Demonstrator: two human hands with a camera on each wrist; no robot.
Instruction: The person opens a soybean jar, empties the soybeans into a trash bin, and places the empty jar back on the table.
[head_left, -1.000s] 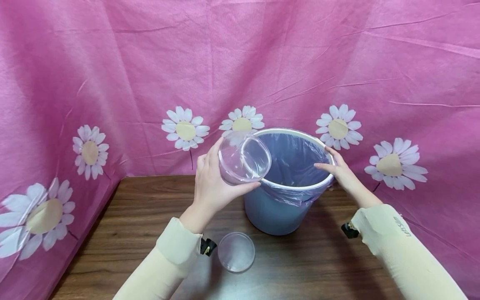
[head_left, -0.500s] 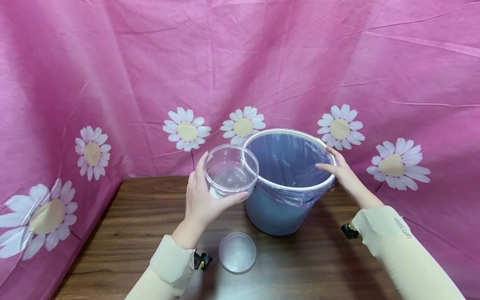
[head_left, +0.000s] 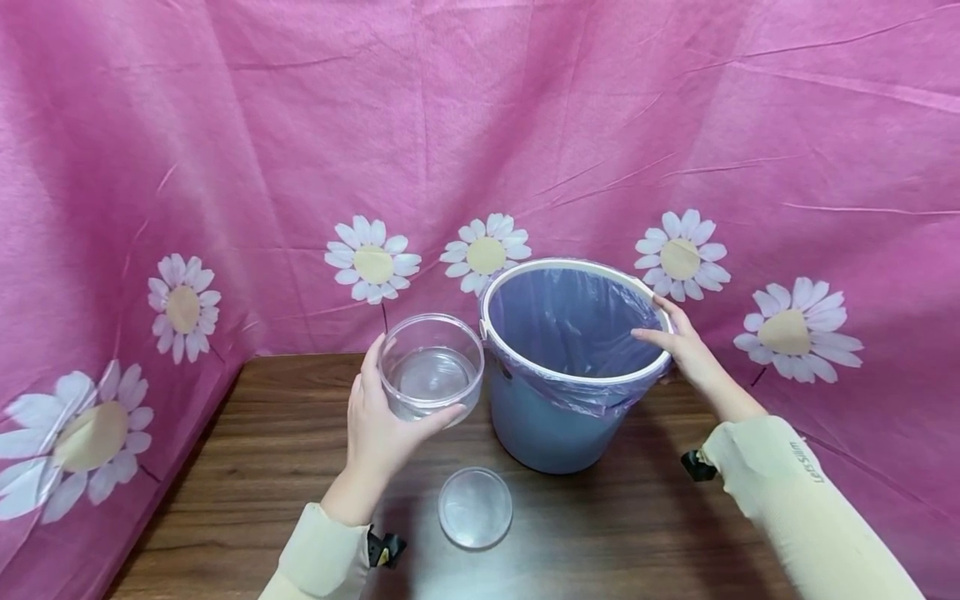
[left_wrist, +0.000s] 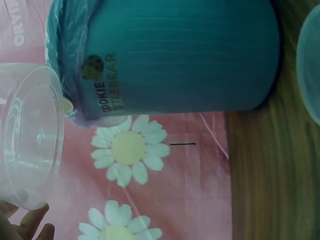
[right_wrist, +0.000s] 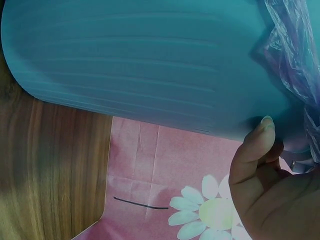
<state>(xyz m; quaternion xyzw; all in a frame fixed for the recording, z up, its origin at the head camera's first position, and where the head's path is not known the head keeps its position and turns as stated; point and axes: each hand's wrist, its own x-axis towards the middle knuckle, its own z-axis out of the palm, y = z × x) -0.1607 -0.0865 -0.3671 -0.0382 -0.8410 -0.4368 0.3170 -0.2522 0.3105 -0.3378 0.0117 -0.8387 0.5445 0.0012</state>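
Note:
In the head view my left hand [head_left: 378,433] holds a clear round plastic tub [head_left: 433,375] by its side, thumb toward me and fingers behind. The tub is raised above the table, mouth up, with nothing visible inside. Just right of it stands a blue-grey trash bin [head_left: 551,429] with a white rim [head_left: 592,379] and a thin purple bag liner [head_left: 562,321]. My right hand [head_left: 690,350] grips the bin's right edge. Some of its fingers [right_wrist: 260,137] curl near the outer wall in the right wrist view. A clear round lid [head_left: 475,508] lies flat in front of the bin.
Everything stands on a dark brown wood-grain table [head_left: 600,525]. A pink cloth [head_left: 300,125] with white daisies hangs behind and at both sides. Printed lettering [left_wrist: 105,95] and a cookie picture mark the bin's wall in the left wrist view.
My left hand has brought the tub left and lower, from over the bin's left rim to beside it, turning it from tilted to nearly upright. The right hand stays on the bin.

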